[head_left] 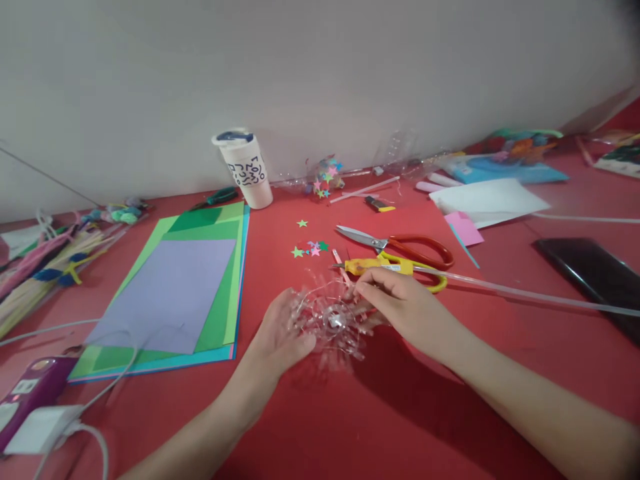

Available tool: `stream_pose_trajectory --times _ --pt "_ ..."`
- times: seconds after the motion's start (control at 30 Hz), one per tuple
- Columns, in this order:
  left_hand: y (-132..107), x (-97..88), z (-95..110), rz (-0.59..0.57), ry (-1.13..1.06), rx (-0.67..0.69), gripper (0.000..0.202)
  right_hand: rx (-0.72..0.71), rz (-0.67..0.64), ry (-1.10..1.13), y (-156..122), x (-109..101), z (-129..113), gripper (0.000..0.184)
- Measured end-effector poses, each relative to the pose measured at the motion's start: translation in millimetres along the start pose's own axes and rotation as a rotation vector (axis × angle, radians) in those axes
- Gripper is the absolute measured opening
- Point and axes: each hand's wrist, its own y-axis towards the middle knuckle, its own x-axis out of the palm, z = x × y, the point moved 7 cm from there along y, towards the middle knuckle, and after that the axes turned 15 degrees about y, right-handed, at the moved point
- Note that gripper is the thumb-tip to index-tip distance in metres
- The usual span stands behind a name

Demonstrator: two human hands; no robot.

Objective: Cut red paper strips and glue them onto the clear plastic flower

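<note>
Between my hands is a clear plastic piece (336, 321) with thin curled strips fanning out from a round centre, like a bottle cut into fringe. My left hand (283, 333) wraps its left side, thumb at the front and fingers partly hidden by the see-through strips. At the upper right, my right hand (395, 300) pinches at the strips with bent fingers. Just beyond that hand lie a yellow-handled awl (367, 267), its thin tip pointing left, and red-handled scissors (415, 248). Small paper stars (315, 251) lie behind the plastic piece.
Coloured paper sheets (170, 293) are stacked at left, near a white tumbler (245, 167). A purple device (37, 387) with white cables sits at front left. To the right are a black phone (590, 273), white paper (493, 202) and a long clear tube (530, 293).
</note>
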Motion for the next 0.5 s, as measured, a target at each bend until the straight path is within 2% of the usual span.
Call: stream_pose_trajectory --times 0.1,0.27,0.4,0.5 --pt "3 6.2 12 0.033 -0.027 -0.023 0.062 0.025 -0.014 0.005 -3 4 3 0.018" --pt "15 8.0 26 0.055 -0.019 -0.001 0.046 -0.060 -0.015 -0.304 -6 3 -9 0.018" --pt "19 6.7 31 0.029 -0.005 0.030 0.044 -0.081 0.002 -0.428 -8 -3 -16 0.016" --pt "19 7.4 32 -0.032 0.009 0.033 0.047 -0.158 0.028 -0.528 -10 -7 -22 0.016"
